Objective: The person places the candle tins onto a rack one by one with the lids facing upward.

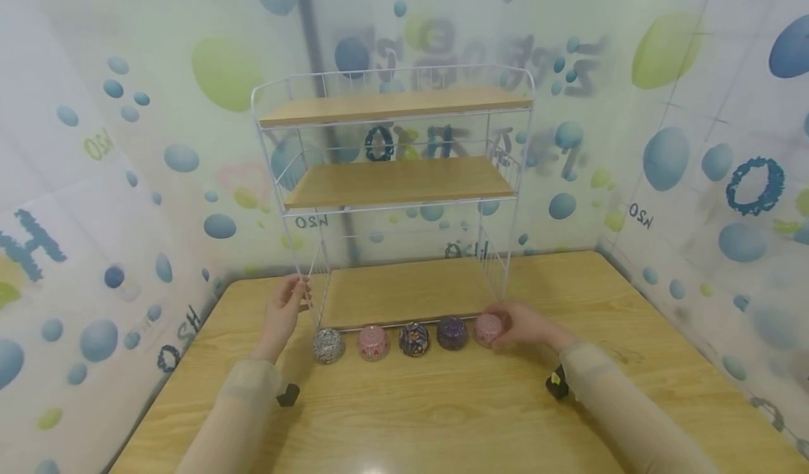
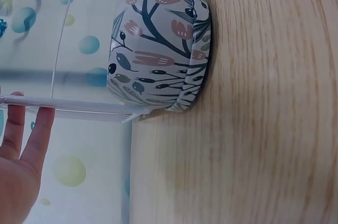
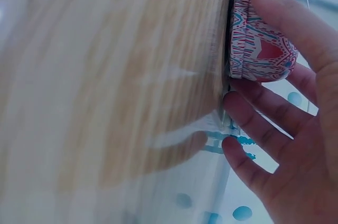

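Several small round patterned tins stand in a row along the front of a white wire shelf rack (image 1: 398, 203) with wooden boards. My right hand (image 1: 526, 325) pinches the pink tin (image 1: 489, 329) at the row's right end. In the right wrist view its thumb lies over the red-and-blue patterned side, and some fingers are partly hidden behind the tin. My left hand (image 1: 283, 312) holds the rack's front left post, its fingertips against the white wire in the left wrist view. Nearest to it is the white floral tin (image 1: 329, 346); its thumb is hidden in that wrist view.
Between the end tins stand another pink tin (image 1: 373, 343), a dark floral tin (image 1: 413, 339) and a purple tin (image 1: 452, 333). The rack stands on a wooden table (image 1: 404, 411). Bubble-patterned curtains (image 1: 227, 74) close in the back and sides.
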Demonstrator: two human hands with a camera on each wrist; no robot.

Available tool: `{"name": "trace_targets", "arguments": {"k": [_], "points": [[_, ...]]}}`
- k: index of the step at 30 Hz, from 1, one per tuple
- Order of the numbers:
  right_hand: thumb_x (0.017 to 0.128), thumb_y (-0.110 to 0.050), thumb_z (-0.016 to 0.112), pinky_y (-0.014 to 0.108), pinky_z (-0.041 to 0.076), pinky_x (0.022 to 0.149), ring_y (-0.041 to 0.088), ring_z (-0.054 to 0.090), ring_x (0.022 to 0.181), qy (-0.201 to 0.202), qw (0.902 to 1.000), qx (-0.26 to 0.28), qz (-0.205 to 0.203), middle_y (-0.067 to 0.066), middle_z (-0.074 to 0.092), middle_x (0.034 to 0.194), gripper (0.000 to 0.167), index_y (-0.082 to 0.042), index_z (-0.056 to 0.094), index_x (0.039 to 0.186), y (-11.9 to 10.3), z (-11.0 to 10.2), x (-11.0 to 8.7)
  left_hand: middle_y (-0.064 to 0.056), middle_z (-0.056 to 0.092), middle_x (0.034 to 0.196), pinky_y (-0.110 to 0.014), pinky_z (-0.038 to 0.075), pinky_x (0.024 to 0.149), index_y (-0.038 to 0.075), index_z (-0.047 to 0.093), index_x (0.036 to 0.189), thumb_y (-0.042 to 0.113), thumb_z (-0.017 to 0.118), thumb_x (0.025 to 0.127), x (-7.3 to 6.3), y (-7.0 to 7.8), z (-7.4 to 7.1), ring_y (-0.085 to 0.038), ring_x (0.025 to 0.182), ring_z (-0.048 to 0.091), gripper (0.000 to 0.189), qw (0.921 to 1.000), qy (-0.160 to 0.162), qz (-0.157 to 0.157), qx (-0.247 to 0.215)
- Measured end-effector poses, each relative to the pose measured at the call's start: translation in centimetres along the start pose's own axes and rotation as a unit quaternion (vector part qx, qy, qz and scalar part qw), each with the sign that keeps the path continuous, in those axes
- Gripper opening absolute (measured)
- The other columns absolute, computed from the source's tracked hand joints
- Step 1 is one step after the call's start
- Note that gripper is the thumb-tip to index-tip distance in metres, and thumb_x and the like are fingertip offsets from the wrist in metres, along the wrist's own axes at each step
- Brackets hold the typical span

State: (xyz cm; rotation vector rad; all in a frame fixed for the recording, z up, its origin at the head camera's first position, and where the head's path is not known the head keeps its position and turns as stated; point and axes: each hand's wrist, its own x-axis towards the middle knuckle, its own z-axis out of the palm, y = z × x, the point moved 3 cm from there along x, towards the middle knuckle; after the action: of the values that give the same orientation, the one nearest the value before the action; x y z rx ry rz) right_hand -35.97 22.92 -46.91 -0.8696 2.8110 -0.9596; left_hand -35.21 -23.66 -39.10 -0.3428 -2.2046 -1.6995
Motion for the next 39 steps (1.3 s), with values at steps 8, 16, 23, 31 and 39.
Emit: {"name": "trace_targets", "arguments": {"k": [8,16,23,31,39], "points": [[0.068,-0.024,0.087,0.049,0.049,0.093,0.029,0.059,0.107,-0.003,0.9998,0.011,0.016,0.007,0.064,0.116,0.064,-0.006,0.061,0.123,-0.1,-0.1,-0.3,-0.027,0.053,0.107,-0.045,0.055,0.085,-0.006,0.053,0.118,0.012,0.043,0.105,-0.3,0.0,0.1,-0.007,0.089,0.058,0.024,0.9999,-0.010,0.001,0.000],[0.068,-0.022,0.086,0.044,0.053,0.087,0.027,0.060,0.102,0.010,0.9996,0.026,0.005,0.010,0.065,0.113,0.065,-0.003,0.059,0.124,-0.2,0.1,-0.4,-0.031,0.053,0.106,-0.047,0.056,0.084,-0.006,0.053,0.116,0.010,0.043,0.104,-0.5,-0.2,0.1,-0.006,0.087,0.058,0.023,1.0000,-0.006,0.000,-0.006],[0.068,-0.022,0.087,0.045,0.052,0.087,0.028,0.060,0.102,0.028,0.9985,0.046,0.000,0.008,0.064,0.113,0.063,-0.007,0.060,0.123,-0.5,-0.4,-0.2,-0.024,0.055,0.102,-0.046,0.056,0.083,-0.007,0.053,0.116,0.010,0.044,0.104,-0.5,-0.2,0.2,-0.013,0.089,0.059,0.023,0.9999,0.002,0.003,-0.010],[0.069,-0.024,0.087,0.041,0.053,0.085,0.026,0.060,0.100,0.035,0.9977,0.059,0.003,0.010,0.064,0.113,0.068,-0.003,0.058,0.126,-0.6,-0.8,-0.2,-0.005,0.057,0.096,-0.048,0.056,0.082,-0.006,0.054,0.117,0.010,0.044,0.104,-0.3,-0.1,0.2,-0.020,0.091,0.059,0.023,0.9999,0.005,0.013,-0.006],[0.071,-0.027,0.086,0.039,0.052,0.083,0.026,0.059,0.099,0.045,0.9968,0.065,0.009,0.009,0.063,0.111,0.067,-0.003,0.057,0.127,-0.8,-1.3,-0.2,-0.027,0.053,0.104,-0.054,0.053,0.085,-0.008,0.052,0.117,0.009,0.043,0.104,0.0,0.1,0.2,-0.018,0.091,0.058,0.023,0.9999,0.002,0.014,-0.009]]}}
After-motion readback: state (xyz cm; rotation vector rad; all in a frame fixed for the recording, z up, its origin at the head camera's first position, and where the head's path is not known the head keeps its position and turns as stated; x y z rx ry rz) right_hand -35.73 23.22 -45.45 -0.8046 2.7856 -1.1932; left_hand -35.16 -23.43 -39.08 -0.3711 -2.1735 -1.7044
